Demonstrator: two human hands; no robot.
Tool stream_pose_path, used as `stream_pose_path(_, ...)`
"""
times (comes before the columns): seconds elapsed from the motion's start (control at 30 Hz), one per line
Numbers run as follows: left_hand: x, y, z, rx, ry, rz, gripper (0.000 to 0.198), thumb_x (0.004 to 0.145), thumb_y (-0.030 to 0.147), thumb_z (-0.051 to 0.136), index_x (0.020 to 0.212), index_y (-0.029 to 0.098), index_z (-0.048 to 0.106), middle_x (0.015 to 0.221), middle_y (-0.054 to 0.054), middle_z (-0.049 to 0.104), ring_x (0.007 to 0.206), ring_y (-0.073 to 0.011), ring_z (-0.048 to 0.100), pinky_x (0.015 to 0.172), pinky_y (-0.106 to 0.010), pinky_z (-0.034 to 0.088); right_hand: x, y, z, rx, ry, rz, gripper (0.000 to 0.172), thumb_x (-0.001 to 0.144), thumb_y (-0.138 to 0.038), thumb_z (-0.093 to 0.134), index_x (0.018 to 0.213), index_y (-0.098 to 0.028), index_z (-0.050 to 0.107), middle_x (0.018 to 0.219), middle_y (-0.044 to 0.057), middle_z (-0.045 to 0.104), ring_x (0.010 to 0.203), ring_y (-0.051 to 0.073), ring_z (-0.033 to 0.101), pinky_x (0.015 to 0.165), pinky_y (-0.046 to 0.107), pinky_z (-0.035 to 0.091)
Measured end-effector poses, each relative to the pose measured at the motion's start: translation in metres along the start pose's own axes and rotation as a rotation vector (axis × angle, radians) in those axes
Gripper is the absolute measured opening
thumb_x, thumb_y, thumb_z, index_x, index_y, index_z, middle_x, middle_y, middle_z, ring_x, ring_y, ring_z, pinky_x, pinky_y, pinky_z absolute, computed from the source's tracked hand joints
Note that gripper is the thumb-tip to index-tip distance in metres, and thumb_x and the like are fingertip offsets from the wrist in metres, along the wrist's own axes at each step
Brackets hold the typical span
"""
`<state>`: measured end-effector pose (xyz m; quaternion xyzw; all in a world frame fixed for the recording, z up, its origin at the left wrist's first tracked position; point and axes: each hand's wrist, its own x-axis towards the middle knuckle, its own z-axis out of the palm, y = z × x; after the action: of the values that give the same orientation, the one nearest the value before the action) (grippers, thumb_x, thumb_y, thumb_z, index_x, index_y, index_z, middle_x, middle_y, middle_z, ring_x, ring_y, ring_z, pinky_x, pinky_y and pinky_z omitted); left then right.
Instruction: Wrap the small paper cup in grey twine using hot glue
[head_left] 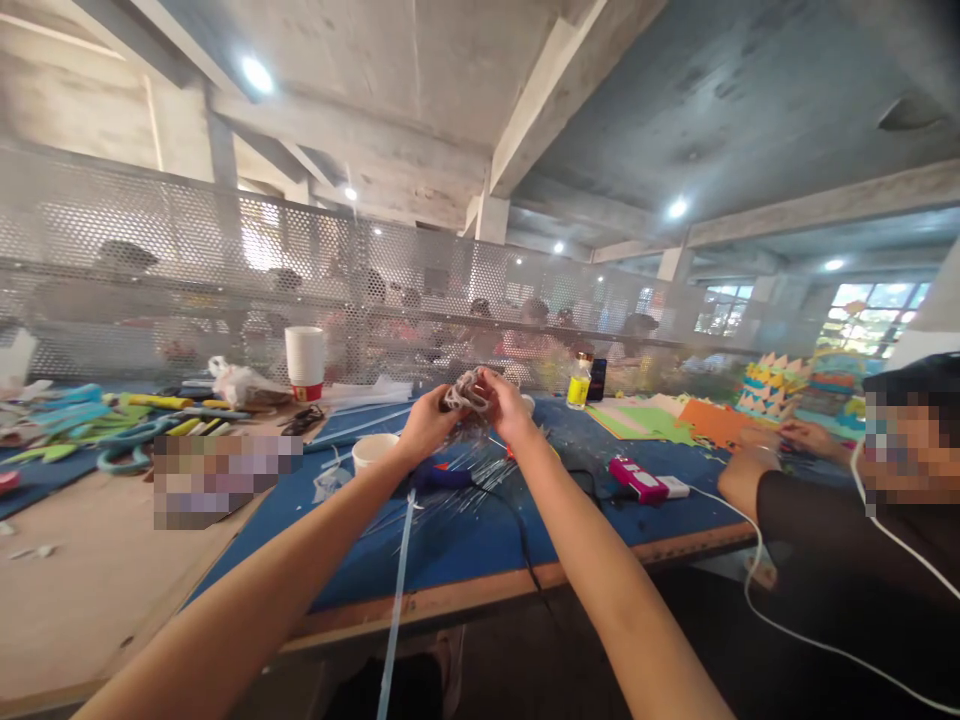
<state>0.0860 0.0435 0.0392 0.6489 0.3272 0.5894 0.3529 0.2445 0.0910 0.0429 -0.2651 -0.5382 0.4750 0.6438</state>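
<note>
Above the blue table mat, my left hand (429, 428) and my right hand (508, 404) both close on a small grey-brown bundle of looped, cord-like strands (471, 390). Its exact kind is too small to tell. Fingertips press it from both sides. Below the hands lies a blue-handled glue gun (444, 478) with a dark cable. Thin clear sticks (491, 478) are scattered around it. A pale cup (373, 452) stands by my left wrist. One long translucent strip (399, 600) hangs over the table's front edge.
A stack of paper cups (304, 358), scissors (135, 445) and markers occupy the left. To the right are a yellow-labelled bottle (578, 384), coloured paper sheets (646, 418) and a pink device (637, 480) with a white cable. A person in dark sleeves (814, 515) works at the right.
</note>
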Motion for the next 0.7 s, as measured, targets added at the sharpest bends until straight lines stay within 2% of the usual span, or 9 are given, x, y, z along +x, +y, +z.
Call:
stream_pose_path(0.07, 0.0, -0.008, 0.0, -0.062, 0.044, -0.012, 0.03, 0.066, 0.04, 0.084, 0.085, 0.019, 0.072, 0.082, -0.004, 0.073, 0.082, -0.025, 0.067, 0.083, -0.036, 0.051, -0.006, 0.002, 0.003, -0.008, -0.011, 0.01, 0.037, 0.088, -0.055, 0.064, 0.108, -0.024, 0.064, 0.097, 0.004, 0.076, 0.083, 0.02, 0.073, 0.069, 0.031, 0.058)
stream_pose_path(0.13, -0.001, -0.014, -0.003, -0.133, 0.085, -0.053, 0.034, 0.065, 0.045, 0.085, 0.083, 0.019, 0.071, 0.081, -0.004, 0.074, 0.08, -0.024, 0.066, 0.079, -0.033, 0.051, -0.012, 0.007, 0.005, -0.116, -0.053, -0.036, 0.043, 0.087, -0.056, 0.065, 0.117, -0.025, 0.065, 0.104, 0.003, 0.075, 0.09, 0.018, 0.071, 0.073, 0.028, 0.056)
stream_pose_path(0.2, -0.002, -0.019, -0.006, -0.174, 0.103, -0.107, 0.037, 0.065, 0.05, 0.084, 0.078, 0.018, 0.071, 0.074, -0.004, 0.072, 0.074, -0.0234, 0.065, 0.07, -0.033, 0.051, -0.016, 0.014, 0.005, -0.257, -0.13, -0.096, 0.045, 0.079, -0.051, 0.076, 0.114, -0.024, 0.069, 0.103, 0.003, 0.074, 0.094, 0.017, 0.069, 0.081, 0.026, 0.054)
stream_pose_path(0.27, -0.002, -0.022, -0.008, -0.215, 0.118, -0.165, 0.04, 0.067, 0.056, 0.08, 0.074, 0.019, 0.069, 0.066, -0.003, 0.069, 0.066, -0.0223, 0.064, 0.063, -0.031, 0.051, -0.017, 0.019, 0.005, -0.328, -0.141, -0.167, 0.038, 0.076, -0.045, 0.079, 0.106, -0.022, 0.072, 0.098, 0.002, 0.074, 0.091, 0.016, 0.067, 0.083, 0.026, 0.052)
stream_pose_path(0.37, -0.001, -0.025, -0.009, -0.278, 0.143, -0.225, 0.04, 0.069, 0.057, 0.078, 0.077, 0.019, 0.069, 0.068, -0.003, 0.071, 0.066, -0.0214, 0.066, 0.062, -0.031, 0.052, -0.014, 0.022, 0.003, -0.371, -0.025, -0.238, 0.024, 0.08, -0.043, 0.072, 0.091, -0.021, 0.073, 0.084, -0.001, 0.071, 0.076, 0.013, 0.063, 0.073, 0.024, 0.052)
stream_pose_path(0.47, -0.002, -0.025, -0.009, -0.394, 0.156, -0.282, 0.036, 0.067, 0.05, 0.082, 0.082, 0.019, 0.07, 0.072, -0.004, 0.073, 0.067, -0.0211, 0.068, 0.065, -0.032, 0.054, -0.011, 0.022, -0.004, -0.334, 0.107, -0.227, 0.027, 0.081, -0.047, 0.07, 0.089, -0.021, 0.071, 0.071, -0.003, 0.065, 0.056, 0.01, 0.054, 0.054, 0.022, 0.045)
stream_pose_path(0.53, -0.003, -0.022, -0.009, -0.477, 0.177, -0.318, 0.032, 0.068, 0.044, 0.083, 0.083, 0.018, 0.071, 0.073, -0.004, 0.075, 0.067, -0.0211, 0.069, 0.065, -0.032, 0.056, -0.01, 0.021, -0.009, -0.271, 0.184, -0.196, 0.032, 0.082, -0.051, 0.067, 0.09, -0.021, 0.068, 0.064, -0.004, 0.062, 0.049, 0.01, 0.049, 0.048, 0.022, 0.039)
stream_pose_path(0.6, -0.005, -0.017, -0.009, -0.532, 0.183, -0.345, 0.03, 0.071, 0.043, 0.081, 0.084, 0.018, 0.072, 0.075, -0.005, 0.076, 0.069, -0.0225, 0.07, 0.065, -0.033, 0.057, -0.01, 0.017, -0.013, -0.225, 0.262, -0.179, 0.036, 0.085, -0.055, 0.063, 0.094, -0.02, 0.067, 0.063, -0.004, 0.062, 0.049, 0.01, 0.051, 0.047, 0.022, 0.038)
stream_pose_path(0.7, -0.007, -0.008, -0.009, -0.59, 0.095, -0.358, 0.037, 0.077, 0.051, 0.074, 0.092, 0.017, 0.074, 0.085, -0.008, 0.079, 0.08, -0.0259, 0.073, 0.073, -0.037, 0.059, -0.013, 0.01, -0.014, -0.236, 0.274, -0.193, 0.043, 0.089, -0.057, 0.06, 0.113, -0.021, 0.064, 0.085, 0.001, 0.072, 0.064, 0.012, 0.064, 0.06, 0.023, 0.048)
